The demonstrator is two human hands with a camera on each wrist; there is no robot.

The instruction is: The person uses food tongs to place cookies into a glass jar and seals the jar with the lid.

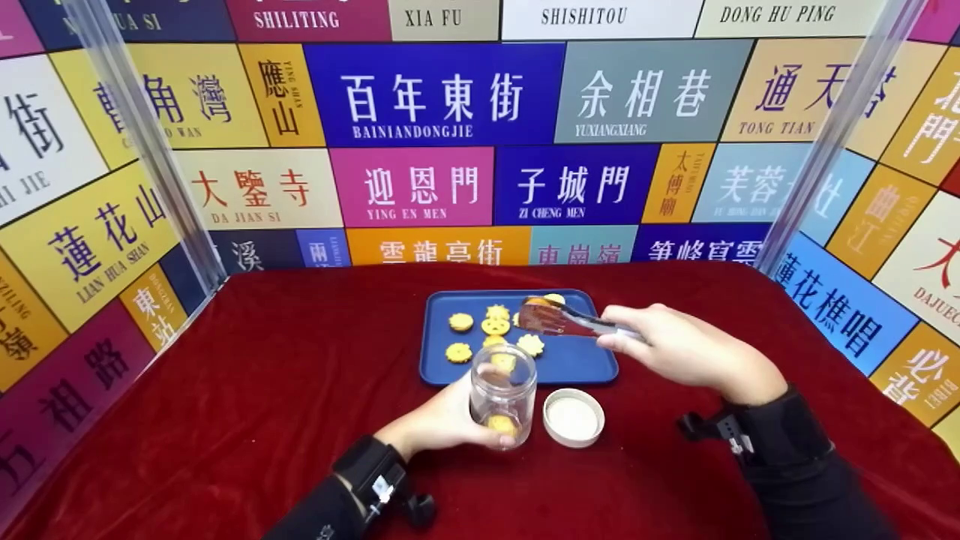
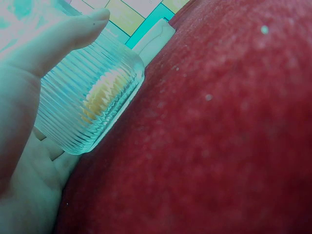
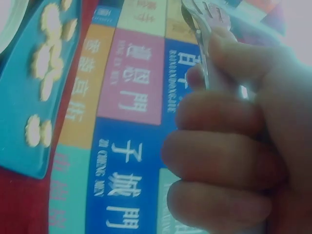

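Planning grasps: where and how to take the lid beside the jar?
Probably pinch the lid by opposite rim edges, from above and the right: it's round, shallow and flat on the cloth, with the jar, in the left hand, close on its left.

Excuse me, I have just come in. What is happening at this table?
A person holds a clear jar in the left hand; at least one yellow cookie is inside. The right hand grips tongs over a blue tray, where more cookies lie. Whether the tongs hold one is unclear. The jar is open, and a round white lid lies beside it.
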